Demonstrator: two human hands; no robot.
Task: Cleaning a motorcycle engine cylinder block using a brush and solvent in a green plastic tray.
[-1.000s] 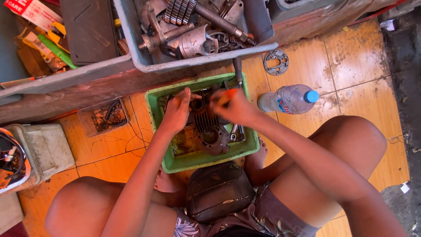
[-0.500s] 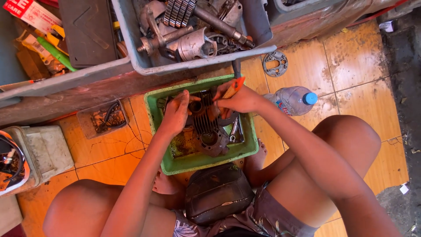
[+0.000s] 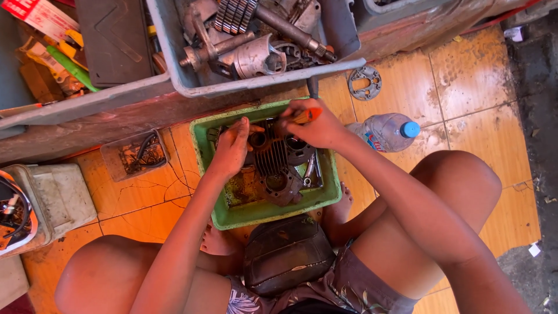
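Observation:
A dark, greasy finned engine part point(image 3: 278, 166) lies in a green plastic tray point(image 3: 273, 208) on the orange tiled floor between my knees. My left hand point(image 3: 231, 148) rests on the part's upper left end and steadies it. My right hand point(image 3: 314, 125) is closed around an orange-handled tool point(image 3: 306, 116), whose tip points left toward the top of the part. Grime and small metal pieces lie in the tray around the part.
A grey bin point(image 3: 256, 87) full of metal engine parts stands just beyond the tray. A clear water bottle with a blue cap point(image 3: 386, 131) lies to the right, a round metal gasket plate point(image 3: 365, 82) behind it. A white container point(image 3: 52, 200) stands at left, a black bag point(image 3: 288, 253) in my lap.
My right hand has shifted slightly left and lower with the orange-handled tool, closer to the engine part. My left hand has stayed on the part.

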